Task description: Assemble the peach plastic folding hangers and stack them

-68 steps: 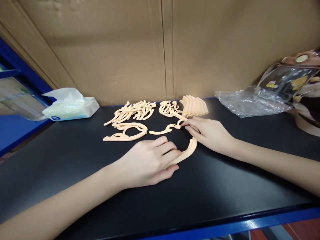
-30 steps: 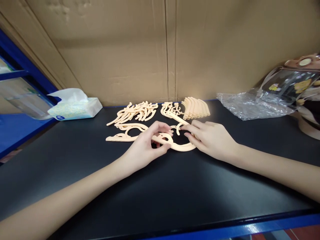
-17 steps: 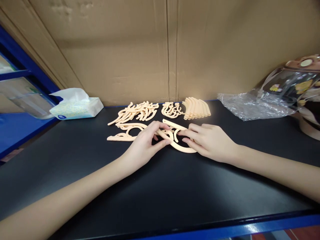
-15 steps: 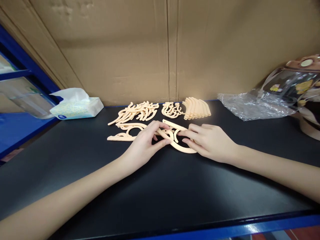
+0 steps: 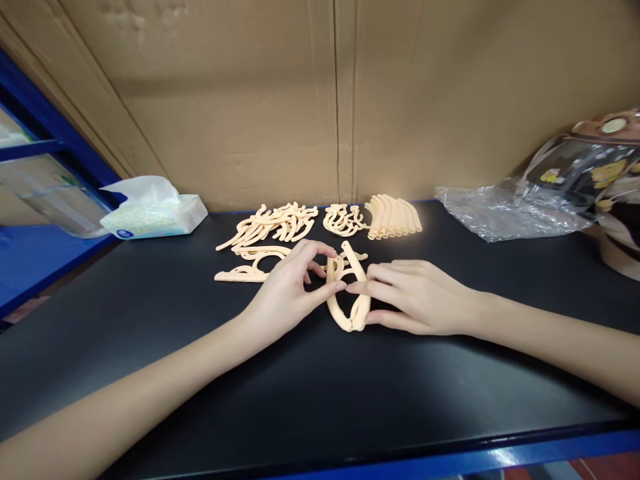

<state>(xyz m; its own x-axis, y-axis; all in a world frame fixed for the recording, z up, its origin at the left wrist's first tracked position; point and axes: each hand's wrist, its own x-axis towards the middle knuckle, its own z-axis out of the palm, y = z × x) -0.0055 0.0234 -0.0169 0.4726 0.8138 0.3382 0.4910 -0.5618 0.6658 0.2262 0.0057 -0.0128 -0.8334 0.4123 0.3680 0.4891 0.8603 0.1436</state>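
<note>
Between my hands, just over the black tabletop, is a peach-coloured plastic folding hanger [image 5: 361, 313]. Its two curved arms are folded towards each other and meet at the end nearest me. My left hand [image 5: 293, 287] pinches the left arm between thumb and fingers. Fingers of my right hand [image 5: 423, 297] grip the right arm, with the thumb near the joined end. Behind my left hand lie more peach hanger pieces [image 5: 237, 275], partly covered by that hand. Part of a hook-like piece shows behind the held hanger.
At the back sit a heap of curved arms [image 5: 280, 223], a small pile of hooks [image 5: 343, 220] and a neat row of curved pieces [image 5: 395, 217]. A tissue pack [image 5: 155, 217] stands left. Clear plastic wrap [image 5: 510, 210] and a transparent bag [image 5: 575, 167] lie right, against cardboard [image 5: 240, 100].
The hanger's arms have swung from spread wide to folded close together, the joined end now towards me. My right hand has moved slightly inward and nearer; my left hand has barely moved.
</note>
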